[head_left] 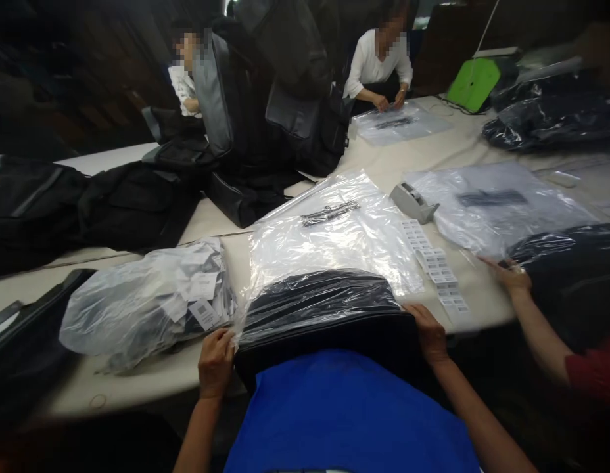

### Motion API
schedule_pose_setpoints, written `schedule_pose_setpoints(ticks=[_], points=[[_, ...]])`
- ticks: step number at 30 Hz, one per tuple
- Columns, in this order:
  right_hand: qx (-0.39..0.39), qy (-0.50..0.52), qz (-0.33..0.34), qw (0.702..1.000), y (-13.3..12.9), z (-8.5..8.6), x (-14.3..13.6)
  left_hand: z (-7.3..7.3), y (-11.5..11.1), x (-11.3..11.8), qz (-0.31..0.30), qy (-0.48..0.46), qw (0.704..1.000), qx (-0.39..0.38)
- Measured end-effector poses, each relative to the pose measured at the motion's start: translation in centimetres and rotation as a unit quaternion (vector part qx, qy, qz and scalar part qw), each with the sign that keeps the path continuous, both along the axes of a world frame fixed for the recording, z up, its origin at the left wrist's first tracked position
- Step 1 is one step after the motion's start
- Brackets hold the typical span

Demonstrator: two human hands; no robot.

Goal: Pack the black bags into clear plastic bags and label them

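Both hands, left hand (216,362) at 7 o'clock and right hand (430,335) at 5, are gripping with curled fingers one black bag (325,309) half-sheathed in one clear plastic bag (334,243).

black bag (319,309) half sheathed, fingers (226,338) partly hidden

No text legible: print on label strip (436,263), tags in bagged bundle (196,289), dark print on plastic bags (329,212) too blurred.
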State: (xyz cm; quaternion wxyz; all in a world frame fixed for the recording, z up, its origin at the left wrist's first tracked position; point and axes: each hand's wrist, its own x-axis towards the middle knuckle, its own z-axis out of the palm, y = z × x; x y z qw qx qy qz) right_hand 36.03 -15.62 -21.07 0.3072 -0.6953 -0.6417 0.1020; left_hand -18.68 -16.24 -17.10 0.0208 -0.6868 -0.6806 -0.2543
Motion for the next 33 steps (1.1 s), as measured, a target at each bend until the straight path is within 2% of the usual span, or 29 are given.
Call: schedule_pose_setpoints(ticks=[2, 5, 8, 10, 13, 15, 18, 21, 24, 26, 28, 31, 33], points=[[0.014, 0.025, 0.004, 1.0, 0.5, 0.4, -0.2, 0.6, 1.1, 0.0, -0.018, -0.075, 0.997, -0.018], [-0.015, 0.124, -0.048, 0.991, 1.5, 0.8, -0.6, 1.9, 2.6, 0.9, -0.012, -0.155, 0.981, -0.117], [-0.069, 0.273, -0.137, 0.95, 2.6, 1.4, -1.1, 3.2, 3.5, 2.8, -0.059, -0.222, 0.95, -0.211], [-0.079, 0.329, -0.175, 0.924, 3.2, 1.8, -1.6, 4.1, 3.7, 4.2, -0.07, -0.241, 0.938, -0.237], [-0.064, 0.343, -0.19, 0.917, 3.5, 2.7, -2.4, 5.8, 3.5, 6.1, -0.086, -0.22, 0.942, -0.24], [-0.06, 0.369, -0.175, 0.911, 3.4, 3.4, -2.8, 7.0, 3.3, 6.8, -0.143, -0.197, 0.931, -0.27], [-0.087, 0.419, -0.136, 0.894, 3.3, 4.4, -2.7, 8.4, 3.5, 7.1, -0.212, -0.177, 0.89, -0.362], [-0.188, 0.428, -0.037, 0.883, 3.6, 5.5, -1.4, 8.5, 4.8, 7.0, -0.248, -0.176, 0.853, -0.425], [-0.316, 0.444, 0.083, 0.834, 4.3, 6.6, 1.1, 8.1, 6.5, 7.3, -0.232, -0.211, 0.841, -0.441], [-0.374, 0.457, 0.133, 0.796, 4.9, 7.2, 2.7, 8.0, 7.4, 7.7, -0.215, -0.238, 0.828, -0.46], [-0.404, 0.464, 0.164, 0.771, 5.6, 7.8, 3.9, 8.1, 7.9, 8.4, -0.216, -0.245, 0.808, -0.489], [-0.44, 0.453, 0.184, 0.753, 6.6, 8.4, 4.3, 8.0, 8.3, 9.5, -0.239, -0.229, 0.784, -0.525], [-0.474, 0.427, 0.19, 0.746, 7.5, 8.7, 3.9, 7.6, 8.5, 10.1, -0.243, -0.206, 0.791, -0.523]])
